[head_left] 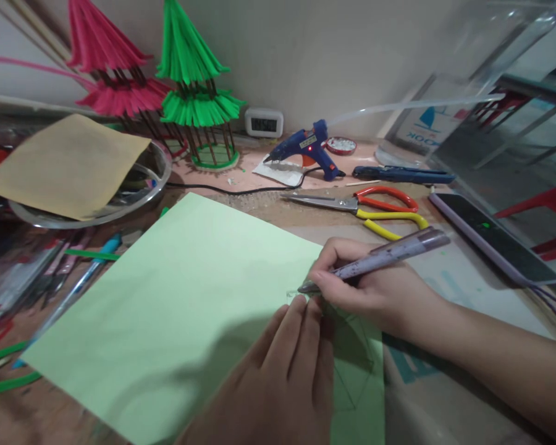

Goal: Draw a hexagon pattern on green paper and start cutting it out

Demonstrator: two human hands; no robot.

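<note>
A sheet of light green paper point(167, 290) lies at an angle on the work surface. My left hand point(287, 371) rests flat on it with the fingers stretched out, pressing near the right side. In my right hand point(366, 281) is a purplish pen point(384, 256), gripped in a writing hold. Its tip meets the paper just beyond my left fingertips, beside a small drawn outline. More thin pencil-like lines run across the sheet to the right of my left hand. What lies beneath my left fingers is hidden.
Beyond the paper are scissors point(324, 202), a blue glue gun point(306, 145), a utility knife point(403, 174) and a phone point(486, 235). A green tiered model point(199, 111) and a pink one point(115, 80) stand behind. A metal bowl point(162, 170) and several pens are left.
</note>
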